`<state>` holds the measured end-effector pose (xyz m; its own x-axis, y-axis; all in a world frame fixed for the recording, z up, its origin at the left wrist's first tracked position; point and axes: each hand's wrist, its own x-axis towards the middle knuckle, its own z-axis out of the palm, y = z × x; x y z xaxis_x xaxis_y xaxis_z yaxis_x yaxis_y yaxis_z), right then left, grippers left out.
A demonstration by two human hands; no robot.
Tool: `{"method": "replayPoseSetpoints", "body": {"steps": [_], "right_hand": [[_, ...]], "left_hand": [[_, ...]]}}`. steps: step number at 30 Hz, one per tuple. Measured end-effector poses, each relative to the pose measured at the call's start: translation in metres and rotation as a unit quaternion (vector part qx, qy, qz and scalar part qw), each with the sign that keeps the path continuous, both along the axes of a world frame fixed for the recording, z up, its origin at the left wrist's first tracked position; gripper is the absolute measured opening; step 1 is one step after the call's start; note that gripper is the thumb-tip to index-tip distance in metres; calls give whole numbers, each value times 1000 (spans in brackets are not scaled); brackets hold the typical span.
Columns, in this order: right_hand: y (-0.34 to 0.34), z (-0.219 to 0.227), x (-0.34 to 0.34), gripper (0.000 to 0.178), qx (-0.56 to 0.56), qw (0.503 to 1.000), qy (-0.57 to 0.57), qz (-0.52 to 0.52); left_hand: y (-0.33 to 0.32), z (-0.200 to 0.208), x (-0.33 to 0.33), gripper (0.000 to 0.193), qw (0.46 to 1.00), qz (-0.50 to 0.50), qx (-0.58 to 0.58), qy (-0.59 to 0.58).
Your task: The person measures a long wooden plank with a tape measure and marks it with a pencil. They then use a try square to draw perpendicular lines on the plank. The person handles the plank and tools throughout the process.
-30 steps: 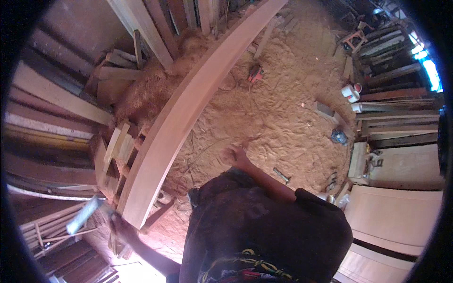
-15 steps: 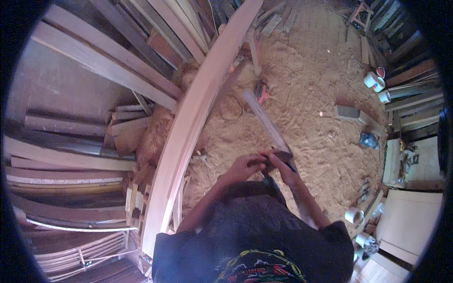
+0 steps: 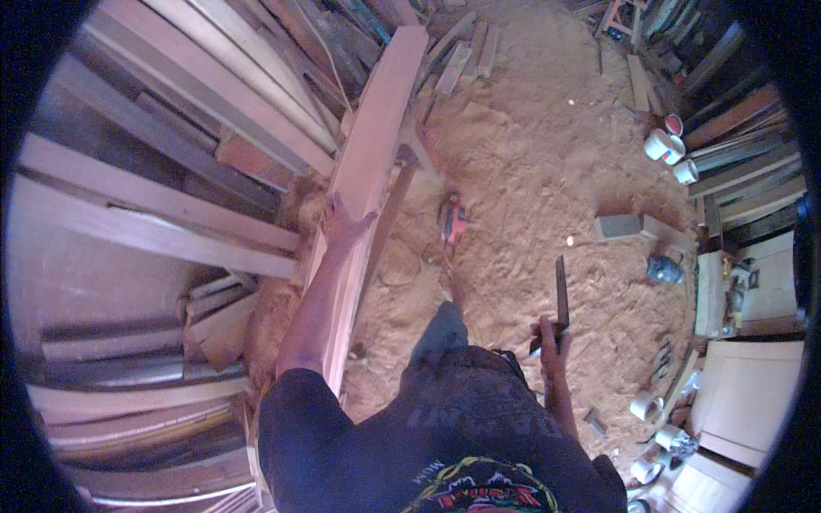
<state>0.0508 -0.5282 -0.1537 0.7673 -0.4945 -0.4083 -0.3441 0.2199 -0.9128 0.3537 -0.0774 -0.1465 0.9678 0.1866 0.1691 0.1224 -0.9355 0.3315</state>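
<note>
My left hand (image 3: 345, 227) lies with its fingers spread on the top face of a long pale wooden plank (image 3: 376, 120), which runs away from me on the left. In my right hand (image 3: 552, 342), held low over the floor to the right of the plank, is a narrow, straight-bladed tool that looks like a try square (image 3: 561, 286). Its blade points away from me. The fingers wrap round its near end, and part of that end is hidden. Something small and pale shows beside those fingers, too small to name.
A red and black power tool (image 3: 452, 219) sits on the sawdust-covered floor (image 3: 513, 171). Stacked boards (image 3: 154, 209) crowd the left. Along the right are white buckets (image 3: 658, 145), a grey block (image 3: 619, 227), a blue container (image 3: 664, 269) and pale panels (image 3: 748, 393). A hammer-like tool (image 3: 596, 422) lies nearby.
My hands were together in front of me and have moved apart. The left has gone onto the plank; the right has swung rightward with the tool. The view has also shifted.
</note>
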Motion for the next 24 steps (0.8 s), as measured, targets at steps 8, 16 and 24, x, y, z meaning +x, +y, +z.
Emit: {"method": "replayPoseSetpoints", "body": {"steps": [8, 16, 24], "right_hand": [[-29, -20, 108, 35, -22, 997, 73, 2], [-29, -66, 230, 40, 9, 995, 83, -50], [-27, -64, 510, 30, 27, 997, -17, 77]], "left_hand": [[-22, -24, 134, 136, 976, 102, 31, 192], [-22, -18, 116, 137, 978, 86, 57, 182], [-52, 3, 117, 135, 956, 170, 61, 229]]}}
